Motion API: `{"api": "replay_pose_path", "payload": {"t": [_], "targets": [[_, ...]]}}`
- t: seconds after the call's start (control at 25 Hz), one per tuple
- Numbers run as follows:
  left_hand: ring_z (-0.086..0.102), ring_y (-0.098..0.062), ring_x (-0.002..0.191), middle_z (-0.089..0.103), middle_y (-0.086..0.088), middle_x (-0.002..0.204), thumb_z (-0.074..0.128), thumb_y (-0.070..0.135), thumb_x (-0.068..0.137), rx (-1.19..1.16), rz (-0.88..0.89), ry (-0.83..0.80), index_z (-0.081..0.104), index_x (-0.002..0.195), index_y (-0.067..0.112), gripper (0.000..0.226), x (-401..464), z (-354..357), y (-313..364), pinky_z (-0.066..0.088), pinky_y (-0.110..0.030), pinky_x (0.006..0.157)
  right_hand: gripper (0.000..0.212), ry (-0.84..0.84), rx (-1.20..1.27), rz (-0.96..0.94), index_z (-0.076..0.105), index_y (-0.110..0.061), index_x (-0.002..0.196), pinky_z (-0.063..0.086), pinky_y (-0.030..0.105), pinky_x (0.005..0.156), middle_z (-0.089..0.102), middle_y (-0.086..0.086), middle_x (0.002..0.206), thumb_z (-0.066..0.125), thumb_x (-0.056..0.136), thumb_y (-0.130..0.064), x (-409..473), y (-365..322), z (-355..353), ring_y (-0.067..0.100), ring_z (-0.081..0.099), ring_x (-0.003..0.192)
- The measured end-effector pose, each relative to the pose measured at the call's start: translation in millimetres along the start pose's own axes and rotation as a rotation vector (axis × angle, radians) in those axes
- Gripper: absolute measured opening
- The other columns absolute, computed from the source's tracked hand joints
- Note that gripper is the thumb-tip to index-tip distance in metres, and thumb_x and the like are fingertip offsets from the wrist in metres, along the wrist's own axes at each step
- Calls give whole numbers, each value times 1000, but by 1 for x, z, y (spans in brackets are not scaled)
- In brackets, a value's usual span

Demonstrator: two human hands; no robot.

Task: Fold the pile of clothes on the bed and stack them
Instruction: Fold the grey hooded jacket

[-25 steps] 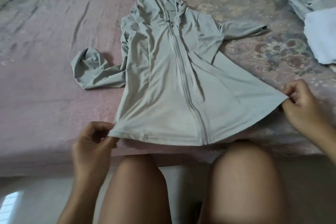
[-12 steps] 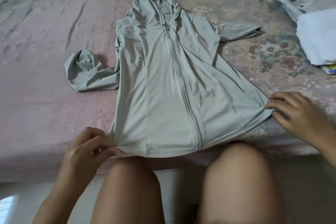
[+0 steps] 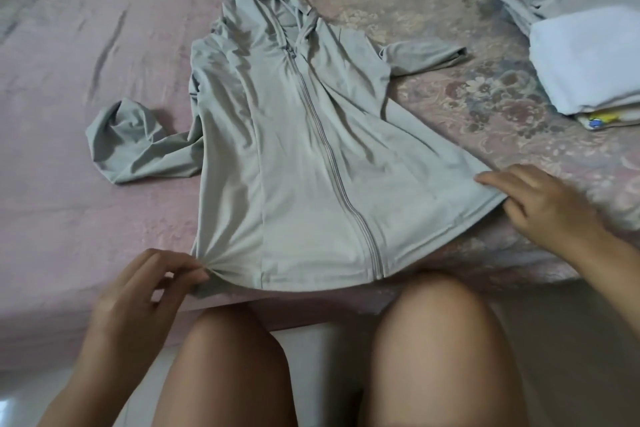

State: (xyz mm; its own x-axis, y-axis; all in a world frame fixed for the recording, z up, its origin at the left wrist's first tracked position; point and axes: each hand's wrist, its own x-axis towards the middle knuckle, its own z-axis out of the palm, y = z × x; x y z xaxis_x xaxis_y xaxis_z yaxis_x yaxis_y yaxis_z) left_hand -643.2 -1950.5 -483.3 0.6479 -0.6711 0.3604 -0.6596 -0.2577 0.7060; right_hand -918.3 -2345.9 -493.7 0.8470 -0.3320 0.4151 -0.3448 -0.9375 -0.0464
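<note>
A pale grey zip-up hooded jacket [image 3: 304, 163] lies front-up on the pink bed [image 3: 86, 149], its long axis running near to far: hood at the far end, hem at the near edge, zipper closed and slanting slightly right toward the hem. The left hand [image 3: 152, 291] pinches the near-left hem corner, bunching the fabric. The right hand [image 3: 540, 204] rests with fingers spread flat on the near-right hem corner. Folded clothes [image 3: 581, 59] are stacked at the far right, well apart.
</note>
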Motion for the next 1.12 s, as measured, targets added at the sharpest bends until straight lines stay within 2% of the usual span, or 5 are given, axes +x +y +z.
{"api": "replay_pose_path", "payload": {"t": [0.2,0.36,0.48,0.64,1.12], "targets": [[51,-17,87,48,0,99,44,16,82,338,248,-81,56,107,11,28,0,7,-16,40,-20,77,22,48,-246,-247,65,-7,96,50,41,63,65,17,93,45,86,-11,4,2,15,35,61,78],[46,-17,86,38,6,97,44,-6,61,328,46,-1,62,101,-2,44,2,9,-14,35,-12,79,31,85,-63,66,55,-16,110,52,39,54,68,19,82,38,84,-15,6,-1,8,37,64,64],[45,-21,84,39,1,96,37,3,65,347,92,64,64,97,-2,42,-1,6,-11,40,-18,84,46,97,79,276,63,-12,113,49,38,60,68,22,84,32,79,-21,-2,9,1,38,64,66],[47,-21,82,43,-10,104,42,20,76,452,162,-9,52,111,15,37,-10,10,-15,51,-42,46,43,6,-181,-39,51,-14,113,48,45,70,60,18,99,36,73,-8,0,12,5,38,57,84],[53,-21,79,54,-4,97,47,18,85,552,369,-127,59,105,16,24,-21,7,-37,45,-33,57,37,-156,-161,-110,54,-13,107,46,46,73,63,20,97,37,76,-4,-10,29,1,39,59,84]]}}
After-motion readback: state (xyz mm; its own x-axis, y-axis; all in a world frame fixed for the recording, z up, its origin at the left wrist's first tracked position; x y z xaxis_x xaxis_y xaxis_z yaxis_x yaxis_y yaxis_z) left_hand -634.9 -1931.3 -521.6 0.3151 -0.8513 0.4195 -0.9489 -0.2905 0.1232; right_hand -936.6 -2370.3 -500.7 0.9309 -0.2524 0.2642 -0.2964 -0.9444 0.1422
